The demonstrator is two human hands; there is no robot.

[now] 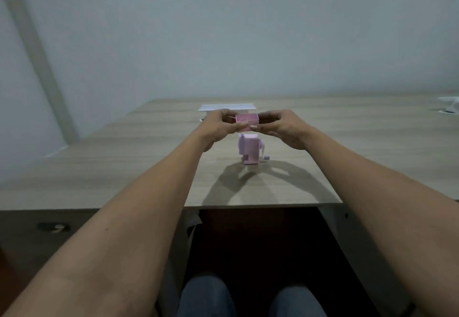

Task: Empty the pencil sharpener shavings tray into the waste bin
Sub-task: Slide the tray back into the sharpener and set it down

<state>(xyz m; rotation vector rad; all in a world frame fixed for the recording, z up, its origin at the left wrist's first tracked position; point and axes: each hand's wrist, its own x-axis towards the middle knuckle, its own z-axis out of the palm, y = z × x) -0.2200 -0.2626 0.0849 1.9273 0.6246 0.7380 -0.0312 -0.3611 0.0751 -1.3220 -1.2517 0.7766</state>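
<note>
Aloft, pink tray, both hands gripping

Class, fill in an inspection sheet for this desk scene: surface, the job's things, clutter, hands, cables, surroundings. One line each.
Surface: wood-grain desk, hand shadows on its near part.
Job's things: pink shavings tray held above the desk, open side up; contents cannot be told. Pink pencil sharpener stands on the desk below it. No waste bin seen.
Clutter: flat white object behind the hands; white object at far right edge.
Hands: left hand and right hand each pinch one end of the tray.
Cables: nothing seen.
Surroundings: plain pale wall; drawer handle lower left; knees in blue trousers under the desk.
</note>
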